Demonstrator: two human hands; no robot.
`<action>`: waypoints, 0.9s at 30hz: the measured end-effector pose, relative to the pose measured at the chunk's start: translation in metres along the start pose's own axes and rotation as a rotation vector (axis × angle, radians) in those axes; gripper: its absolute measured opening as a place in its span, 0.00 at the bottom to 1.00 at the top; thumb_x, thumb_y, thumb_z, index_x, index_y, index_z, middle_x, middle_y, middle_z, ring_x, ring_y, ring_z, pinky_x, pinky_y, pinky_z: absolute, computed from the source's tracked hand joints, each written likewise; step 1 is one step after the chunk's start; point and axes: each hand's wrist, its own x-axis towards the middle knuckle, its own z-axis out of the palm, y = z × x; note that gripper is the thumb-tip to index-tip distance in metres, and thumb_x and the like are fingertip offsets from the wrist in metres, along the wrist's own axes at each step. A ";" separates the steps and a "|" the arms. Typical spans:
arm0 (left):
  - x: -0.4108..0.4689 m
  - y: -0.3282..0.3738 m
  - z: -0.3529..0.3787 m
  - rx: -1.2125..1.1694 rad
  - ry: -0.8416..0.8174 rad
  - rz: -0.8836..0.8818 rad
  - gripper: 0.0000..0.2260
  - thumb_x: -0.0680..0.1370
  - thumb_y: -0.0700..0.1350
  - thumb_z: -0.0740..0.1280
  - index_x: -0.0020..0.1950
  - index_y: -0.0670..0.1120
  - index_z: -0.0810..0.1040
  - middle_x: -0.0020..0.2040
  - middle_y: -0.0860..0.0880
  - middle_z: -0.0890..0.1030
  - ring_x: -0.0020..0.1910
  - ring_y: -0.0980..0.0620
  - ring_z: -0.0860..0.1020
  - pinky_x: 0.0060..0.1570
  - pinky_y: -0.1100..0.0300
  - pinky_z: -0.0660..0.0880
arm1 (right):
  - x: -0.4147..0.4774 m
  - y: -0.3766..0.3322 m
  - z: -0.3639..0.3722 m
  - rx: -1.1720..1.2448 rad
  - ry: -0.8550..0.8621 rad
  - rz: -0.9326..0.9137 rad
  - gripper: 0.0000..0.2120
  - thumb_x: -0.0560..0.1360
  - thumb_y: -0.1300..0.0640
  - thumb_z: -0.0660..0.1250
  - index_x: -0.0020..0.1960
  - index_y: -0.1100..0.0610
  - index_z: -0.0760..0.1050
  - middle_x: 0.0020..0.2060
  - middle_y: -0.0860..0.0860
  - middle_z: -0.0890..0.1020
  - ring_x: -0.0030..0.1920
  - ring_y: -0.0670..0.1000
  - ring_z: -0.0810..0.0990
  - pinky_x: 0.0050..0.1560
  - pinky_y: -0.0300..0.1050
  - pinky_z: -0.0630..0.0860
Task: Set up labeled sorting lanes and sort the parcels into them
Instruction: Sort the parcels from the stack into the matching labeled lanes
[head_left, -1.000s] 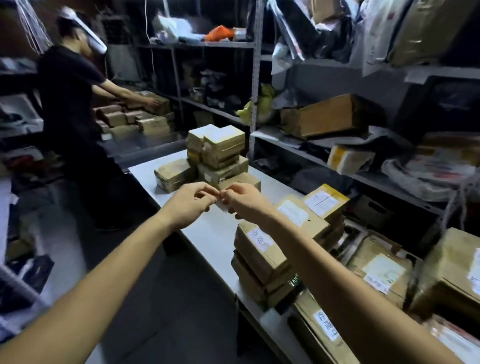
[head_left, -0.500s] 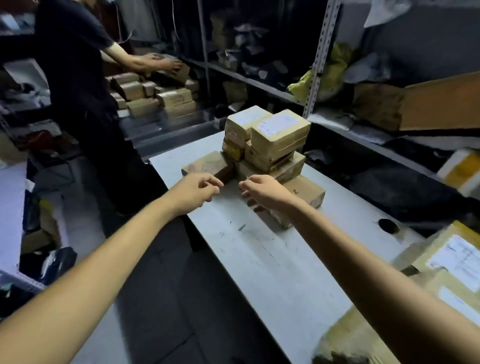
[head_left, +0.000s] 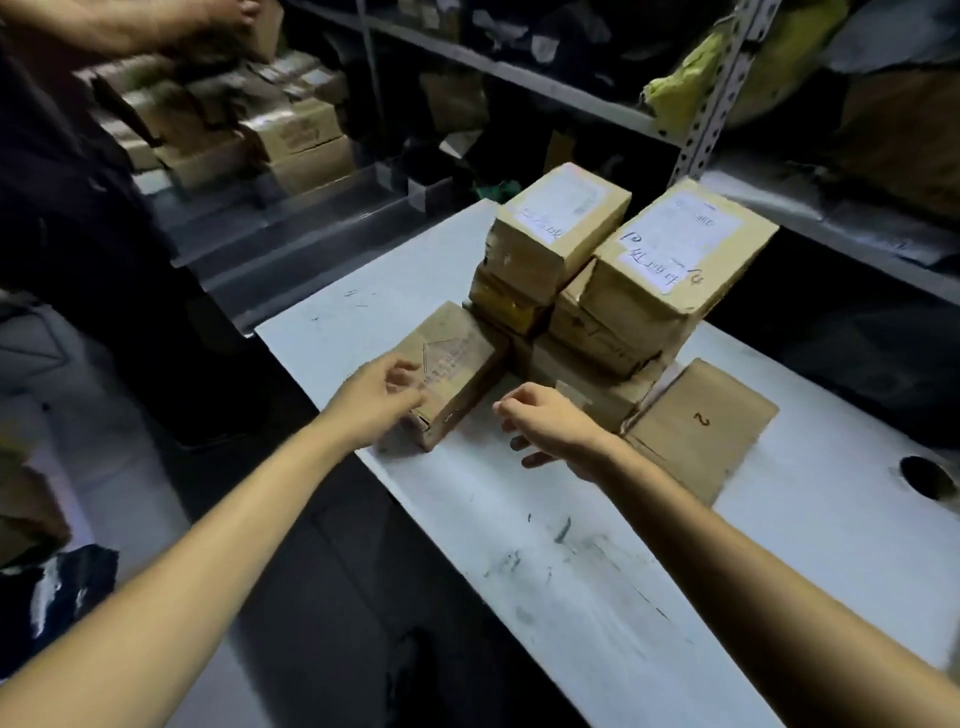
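- Left hand (head_left: 379, 400) curls round the near corner of a flat parcel (head_left: 452, 364), thumb over its top as far as the blur lets me judge. The right hand (head_left: 550, 426) hovers just above the bench (head_left: 597, 571), fingers loosely bent, holding nothing.
- That flat parcel lies right at the bench's left edge, its far end against the foot of the stack (head_left: 613, 322).
- A parcel marked 2 (head_left: 696, 431) lies flat at the stack's near right side, just beside the right wrist.
- First worry: the flat parcel sits so close to the left edge that a one-handed tug could tip it onto the floor.
- Second worry: the stack's top box (head_left: 675, 249) overhangs those below, so dragging the flat parcel away, or a knock from the right hand, might topple it.
- I see no lane labels on the bench, so parcels could get mixed.
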 end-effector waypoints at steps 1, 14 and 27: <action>0.020 -0.012 -0.004 0.004 -0.007 -0.022 0.24 0.73 0.48 0.72 0.68 0.48 0.72 0.62 0.46 0.76 0.59 0.49 0.75 0.58 0.60 0.72 | 0.016 0.001 0.006 0.004 0.008 0.030 0.11 0.83 0.49 0.60 0.61 0.54 0.71 0.56 0.55 0.79 0.53 0.54 0.81 0.49 0.49 0.82; 0.181 -0.079 -0.005 -0.103 -0.447 -0.214 0.29 0.70 0.52 0.77 0.64 0.50 0.65 0.37 0.47 0.75 0.33 0.52 0.75 0.28 0.60 0.73 | 0.154 -0.002 0.091 0.608 0.423 0.340 0.27 0.70 0.46 0.77 0.60 0.49 0.64 0.56 0.53 0.80 0.44 0.56 0.84 0.35 0.55 0.84; 0.109 -0.061 0.012 -0.244 -0.624 -0.408 0.26 0.60 0.67 0.70 0.52 0.52 0.81 0.48 0.46 0.81 0.46 0.47 0.77 0.45 0.54 0.73 | 0.073 0.014 0.079 0.623 0.368 0.317 0.19 0.74 0.54 0.73 0.61 0.49 0.70 0.49 0.45 0.81 0.44 0.44 0.81 0.36 0.42 0.79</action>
